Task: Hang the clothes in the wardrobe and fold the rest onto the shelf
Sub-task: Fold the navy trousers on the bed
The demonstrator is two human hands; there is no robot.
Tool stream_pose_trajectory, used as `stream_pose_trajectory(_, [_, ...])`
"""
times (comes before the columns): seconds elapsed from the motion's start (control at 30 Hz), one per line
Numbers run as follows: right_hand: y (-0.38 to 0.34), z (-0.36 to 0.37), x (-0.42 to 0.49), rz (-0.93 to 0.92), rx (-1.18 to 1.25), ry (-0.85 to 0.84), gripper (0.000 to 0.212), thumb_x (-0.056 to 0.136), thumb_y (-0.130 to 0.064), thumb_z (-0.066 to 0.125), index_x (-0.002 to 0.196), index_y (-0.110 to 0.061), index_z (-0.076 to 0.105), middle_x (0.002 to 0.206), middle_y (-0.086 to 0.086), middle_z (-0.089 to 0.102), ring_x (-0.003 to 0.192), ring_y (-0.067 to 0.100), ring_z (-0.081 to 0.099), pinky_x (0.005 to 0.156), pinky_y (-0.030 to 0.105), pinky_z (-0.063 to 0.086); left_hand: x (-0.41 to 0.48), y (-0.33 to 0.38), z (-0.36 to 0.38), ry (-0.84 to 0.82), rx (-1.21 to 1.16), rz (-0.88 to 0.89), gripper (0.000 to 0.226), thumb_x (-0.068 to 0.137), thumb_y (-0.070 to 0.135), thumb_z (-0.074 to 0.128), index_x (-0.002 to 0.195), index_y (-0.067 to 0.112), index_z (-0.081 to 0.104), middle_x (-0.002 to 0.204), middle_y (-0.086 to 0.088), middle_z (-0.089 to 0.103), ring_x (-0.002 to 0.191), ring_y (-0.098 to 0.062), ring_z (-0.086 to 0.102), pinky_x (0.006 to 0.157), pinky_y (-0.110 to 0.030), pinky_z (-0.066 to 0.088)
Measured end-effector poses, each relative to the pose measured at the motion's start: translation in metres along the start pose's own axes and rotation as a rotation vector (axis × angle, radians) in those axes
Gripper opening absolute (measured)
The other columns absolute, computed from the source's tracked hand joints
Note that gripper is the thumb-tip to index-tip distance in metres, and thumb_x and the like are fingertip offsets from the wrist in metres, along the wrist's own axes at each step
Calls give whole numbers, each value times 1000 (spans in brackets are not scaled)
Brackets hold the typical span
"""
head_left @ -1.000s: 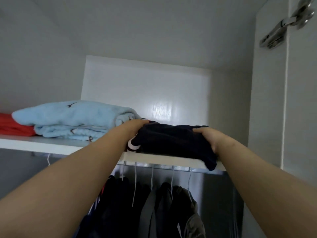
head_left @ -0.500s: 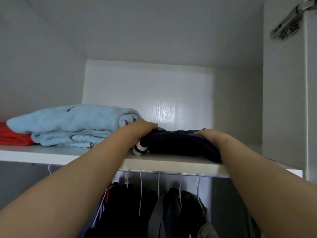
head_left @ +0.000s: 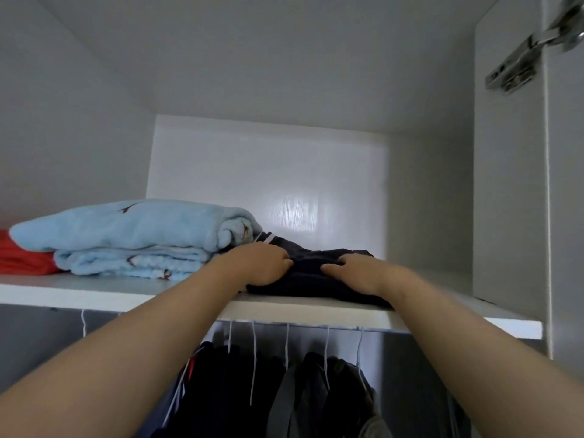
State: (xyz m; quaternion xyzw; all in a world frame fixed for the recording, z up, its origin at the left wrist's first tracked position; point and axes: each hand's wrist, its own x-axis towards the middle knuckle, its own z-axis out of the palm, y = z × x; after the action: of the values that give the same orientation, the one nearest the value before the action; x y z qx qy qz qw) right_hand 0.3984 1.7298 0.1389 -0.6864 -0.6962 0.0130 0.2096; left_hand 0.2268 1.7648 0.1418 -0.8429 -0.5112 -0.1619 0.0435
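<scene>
A folded dark navy garment [head_left: 311, 279] with a white-striped cuff lies on the white wardrobe shelf [head_left: 94, 295], near its front edge. My left hand [head_left: 260, 263] rests on the garment's left part, fingertips on the cloth. My right hand [head_left: 357, 273] lies flat on its right part, fingers pointing left. Both hands press on the top of the garment, and their fingertips nearly meet in the middle. The garment's left side touches a folded light blue blanket [head_left: 126, 238].
A red folded garment [head_left: 22, 259] lies left of the blanket. Several dark clothes [head_left: 284, 393] hang on white hangers from the rail under the shelf. The open door [head_left: 565, 216] with a metal hinge [head_left: 518, 64] stands at the right. Bare shelf shows right of the dark garment.
The dark garment has slid further back onto the shelf, against the blue blanket. Both hands have moved from its outer sides onto its top, towards each other.
</scene>
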Motion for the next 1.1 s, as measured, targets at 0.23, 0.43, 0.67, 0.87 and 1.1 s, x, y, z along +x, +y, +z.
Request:
stream_pose_trajectory(0.23, [-11, 11, 18, 18, 6, -24, 59, 98, -49, 31, 140, -8, 36, 141, 10, 43, 125, 25, 43, 85, 27, 28, 10, -9, 8, 17, 125, -65, 38, 101, 10, 25, 119, 2, 58, 124, -11, 56, 94, -19, 55, 79, -22, 33])
stream_pose_trajectory(0.43, [-10, 14, 19, 28, 53, -2, 62, 95, -52, 33, 143, -13, 33, 146, 10, 37, 130, 27, 38, 101, 34, 30, 8, -17, 7, 39, -49, -91, 39, 101, 28, 27, 123, 3, 48, 130, -16, 50, 115, -28, 48, 94, -33, 34])
stream_pose_trajectory(0.67, [-13, 16, -2, 35, -1, 58, 58, 95, -50, 33, 141, -15, 35, 143, 10, 41, 127, 28, 42, 101, 37, 34, -9, -14, 10, 110, -19, -46, 36, 100, 28, 29, 121, 6, 49, 122, -14, 55, 97, -21, 50, 81, -28, 35])
stream_pose_trajectory(0.87, [-18, 14, -39, 11, 58, 213, 43, 95, -37, 42, 130, -14, 47, 128, 8, 53, 108, 26, 50, 81, 29, 37, -37, -9, 7, 346, -169, 4, 35, 97, 31, 40, 124, 16, 55, 121, -6, 59, 103, -19, 54, 79, -25, 38])
stream_pose_trajectory(1.1, [-27, 44, -107, 30, 269, 567, 33, 90, -28, 52, 121, -20, 57, 118, 3, 61, 107, 22, 54, 95, 33, 40, -93, 18, 32, 540, -609, 222, 25, 91, 33, 51, 113, 26, 61, 102, 13, 62, 99, -9, 57, 88, -28, 44])
